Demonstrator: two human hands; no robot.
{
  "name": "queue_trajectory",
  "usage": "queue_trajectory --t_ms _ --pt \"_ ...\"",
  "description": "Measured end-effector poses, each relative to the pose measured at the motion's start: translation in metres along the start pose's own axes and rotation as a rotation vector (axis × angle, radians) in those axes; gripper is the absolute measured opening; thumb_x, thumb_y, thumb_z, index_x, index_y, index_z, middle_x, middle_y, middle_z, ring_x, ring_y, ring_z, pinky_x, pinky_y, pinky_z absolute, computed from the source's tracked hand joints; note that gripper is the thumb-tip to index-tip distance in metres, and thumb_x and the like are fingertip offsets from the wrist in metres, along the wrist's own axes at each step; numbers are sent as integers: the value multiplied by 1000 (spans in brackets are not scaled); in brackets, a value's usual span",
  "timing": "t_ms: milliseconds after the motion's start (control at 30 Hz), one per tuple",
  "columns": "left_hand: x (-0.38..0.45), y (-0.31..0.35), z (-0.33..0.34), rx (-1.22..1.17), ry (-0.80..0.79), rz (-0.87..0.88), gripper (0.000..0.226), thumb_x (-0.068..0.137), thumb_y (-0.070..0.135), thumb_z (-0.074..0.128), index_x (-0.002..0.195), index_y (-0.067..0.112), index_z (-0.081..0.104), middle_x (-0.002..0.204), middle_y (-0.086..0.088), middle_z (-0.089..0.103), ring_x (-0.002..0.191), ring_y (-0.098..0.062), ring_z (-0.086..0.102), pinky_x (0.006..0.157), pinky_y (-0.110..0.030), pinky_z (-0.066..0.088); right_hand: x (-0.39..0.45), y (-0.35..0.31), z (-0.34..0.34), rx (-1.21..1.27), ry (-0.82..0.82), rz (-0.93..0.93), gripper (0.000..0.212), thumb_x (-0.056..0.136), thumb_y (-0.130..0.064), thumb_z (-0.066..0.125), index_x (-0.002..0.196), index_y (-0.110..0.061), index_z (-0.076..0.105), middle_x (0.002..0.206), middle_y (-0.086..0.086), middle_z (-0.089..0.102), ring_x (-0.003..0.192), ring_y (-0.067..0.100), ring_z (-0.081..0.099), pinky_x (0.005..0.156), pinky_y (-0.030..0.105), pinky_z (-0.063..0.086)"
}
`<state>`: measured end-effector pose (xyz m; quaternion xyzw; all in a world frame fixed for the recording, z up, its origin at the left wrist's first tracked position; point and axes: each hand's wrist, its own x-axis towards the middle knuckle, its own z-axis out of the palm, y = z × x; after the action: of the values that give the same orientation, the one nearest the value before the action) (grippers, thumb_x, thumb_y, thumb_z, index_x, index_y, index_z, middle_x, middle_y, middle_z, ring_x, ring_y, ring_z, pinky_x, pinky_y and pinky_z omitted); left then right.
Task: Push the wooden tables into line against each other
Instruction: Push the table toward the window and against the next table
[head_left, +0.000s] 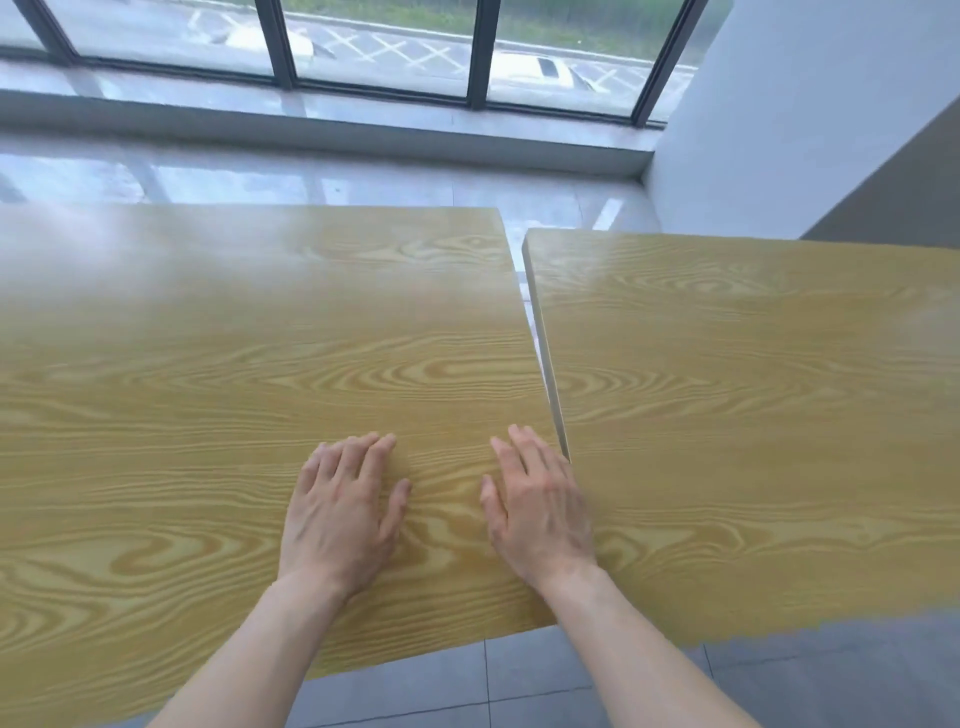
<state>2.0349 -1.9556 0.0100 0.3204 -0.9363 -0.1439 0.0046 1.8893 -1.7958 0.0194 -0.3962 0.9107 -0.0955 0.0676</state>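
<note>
Two wooden tables with yellow grain tops stand side by side. The left table fills the left and middle of the view. The right table sits slightly skewed, leaving a thin wedge-shaped gap that widens toward the window and closes near my hands. Its far edge lies a little nearer to me than the left table's. My left hand lies flat, palm down, on the left table near its front right corner. My right hand also rests flat there, fingers apart, its outer edge at the seam between the tables.
A glossy grey tiled floor runs from the tables to a low sill under large dark-framed windows. A white wall stands at the back right. Darker floor tiles show below the tables' front edges.
</note>
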Motion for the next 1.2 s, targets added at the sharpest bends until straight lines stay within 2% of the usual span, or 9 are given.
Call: queue_trajectory --t_ms 267,400,533,733,900,967,1033,1100,1200 --pt "133 -9 -52 -6 44 -47 74 92 64 18 152 28 40 158 3 42 149 -21 32 126 -40 16 140 3 -43 28 -1 -62 53 101 -38 45 148 -15 47 158 10 43 149 26 34 122 38 24" --pt "215 -12 -60 6 49 -88 65 97 60 27 152 28 38 158 3 41 150 -22 30 125 -41 17 227 9 -48 21 -38 -107 53 102 -38 44 150 -14 45 159 10 40 150 25 30 124 36 19" --pt "289 -18 -57 -29 37 -158 58 101 54 38 152 29 36 158 3 39 149 -26 28 123 -43 20 308 13 -42 -1 -61 -152 53 103 -39 43 150 -14 43 160 9 38 150 26 30 124 36 16" --pt "372 -40 -42 -30 29 -187 60 101 56 35 155 29 32 163 3 31 151 -21 22 126 -39 10 400 2 -13 3 -80 -184 57 103 -44 42 151 -12 41 160 11 37 152 27 25 126 41 16" --pt "412 -61 -23 -47 32 -206 62 101 58 31 154 26 37 161 0 36 150 -24 25 127 -42 7 438 -12 12 10 -85 -177 63 102 -54 34 150 -13 43 158 12 41 150 28 30 125 41 16" --pt "414 -68 -15 -18 19 -206 61 101 59 29 150 26 43 157 -1 43 147 -24 30 125 -41 10 441 -14 22 7 -124 -169 62 102 -57 32 144 -15 50 146 9 53 140 28 42 121 41 23" --pt "415 -69 -10 26 15 -204 59 100 62 25 137 27 56 142 -1 59 137 -25 42 118 -42 20 440 -14 30 -14 -124 -157 57 101 -58 31 125 -17 61 120 5 66 115 27 55 108 40 35" --pt "418 -67 -8 67 -5 -226 62 99 65 21 116 25 66 122 -2 69 122 -27 53 107 -45 28 439 -14 31 -23 -99 -131 54 100 -59 30 107 -17 64 101 3 68 97 26 57 97 41 40" --pt "419 -60 -10 99 9 -230 64 99 64 20 98 20 66 109 -4 71 112 -30 56 100 -47 31 439 -12 27 -27 -61 -129 52 100 -59 30 100 -17 62 95 3 67 92 26 56 94 42 40"
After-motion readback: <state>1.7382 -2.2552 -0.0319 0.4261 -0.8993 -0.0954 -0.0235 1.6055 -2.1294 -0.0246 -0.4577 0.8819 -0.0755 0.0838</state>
